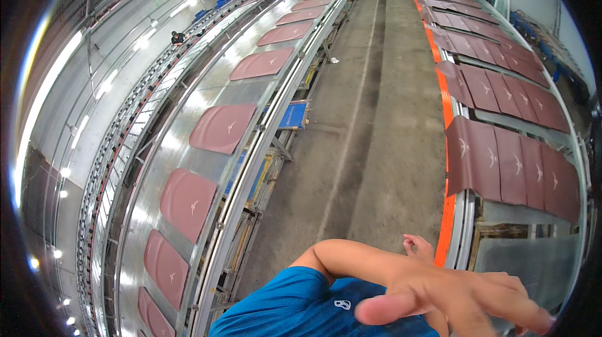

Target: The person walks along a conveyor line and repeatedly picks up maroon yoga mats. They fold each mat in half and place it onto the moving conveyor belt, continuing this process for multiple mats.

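Observation:
My left arm, in a blue sleeve, reaches across to the right at the bottom. My left hand (461, 296) is close to the view, its thumb and fingers spread with nothing in them. Just beyond that forearm, my right hand (421, 248) shows in part beside the orange edge of the right-hand table. Its visible fingers are apart and seem to hold nothing; the rest is hidden. Nearest ahead of both hands, a row of overlapping maroon sheets (511, 163) with white printed marks lies on the right table. Neither hand touches them.
A long metal table (216, 95) on the left carries single maroon pieces (188, 202) with white marks. Between the tables runs a concrete aisle (357, 117). An orange strip (444, 105) edges the right table. Blue boards (293, 114) sit under the left table. Far left, a person (179, 38) is visible.

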### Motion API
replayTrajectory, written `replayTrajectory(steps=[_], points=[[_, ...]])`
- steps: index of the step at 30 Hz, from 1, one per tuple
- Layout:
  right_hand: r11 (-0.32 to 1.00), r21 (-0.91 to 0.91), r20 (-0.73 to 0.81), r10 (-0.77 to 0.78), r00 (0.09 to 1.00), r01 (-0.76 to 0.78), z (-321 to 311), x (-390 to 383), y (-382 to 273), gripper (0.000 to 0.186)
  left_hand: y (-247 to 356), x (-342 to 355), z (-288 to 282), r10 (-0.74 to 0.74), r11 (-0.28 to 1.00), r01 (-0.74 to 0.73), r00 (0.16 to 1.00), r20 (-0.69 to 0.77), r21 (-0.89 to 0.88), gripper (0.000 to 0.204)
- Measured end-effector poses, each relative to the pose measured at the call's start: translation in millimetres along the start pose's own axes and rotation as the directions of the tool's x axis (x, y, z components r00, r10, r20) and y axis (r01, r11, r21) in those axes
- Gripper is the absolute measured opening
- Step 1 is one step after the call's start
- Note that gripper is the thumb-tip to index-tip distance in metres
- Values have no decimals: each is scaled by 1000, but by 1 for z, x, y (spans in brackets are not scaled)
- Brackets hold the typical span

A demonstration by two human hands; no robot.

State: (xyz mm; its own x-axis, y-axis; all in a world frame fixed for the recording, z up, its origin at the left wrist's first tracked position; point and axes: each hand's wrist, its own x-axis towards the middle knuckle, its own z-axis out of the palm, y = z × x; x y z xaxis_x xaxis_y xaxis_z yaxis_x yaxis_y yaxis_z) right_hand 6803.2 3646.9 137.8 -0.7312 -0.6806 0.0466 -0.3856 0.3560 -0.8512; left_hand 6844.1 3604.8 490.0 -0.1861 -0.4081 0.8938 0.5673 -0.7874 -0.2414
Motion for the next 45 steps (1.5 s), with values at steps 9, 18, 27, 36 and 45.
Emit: replayTrajectory(steps=[9,18,27,36,45], points=[[1000,-26,208,9,978,-4,10,139,31,24,47,-36,-146,-837,510,852,459,298,120,59],[978,-97,-226,161,961,-187,-85,275,49,25,39,57,-344,-710,370,874,48,702,314,51],[640,768,-609,716,342,28,-262,272,184,30,-24,26,-522,-807,-86,991,-129,576,101,30],[370,443,-351,910,-222,817,-477,176,431,31,216,-158,-746,-371,-904,377,-451,-812,204,29],[394,440,-277,914,-296,807,-550,142,495,30,227,-102,-738,-251,-966,157,-399,-882,204,26]])
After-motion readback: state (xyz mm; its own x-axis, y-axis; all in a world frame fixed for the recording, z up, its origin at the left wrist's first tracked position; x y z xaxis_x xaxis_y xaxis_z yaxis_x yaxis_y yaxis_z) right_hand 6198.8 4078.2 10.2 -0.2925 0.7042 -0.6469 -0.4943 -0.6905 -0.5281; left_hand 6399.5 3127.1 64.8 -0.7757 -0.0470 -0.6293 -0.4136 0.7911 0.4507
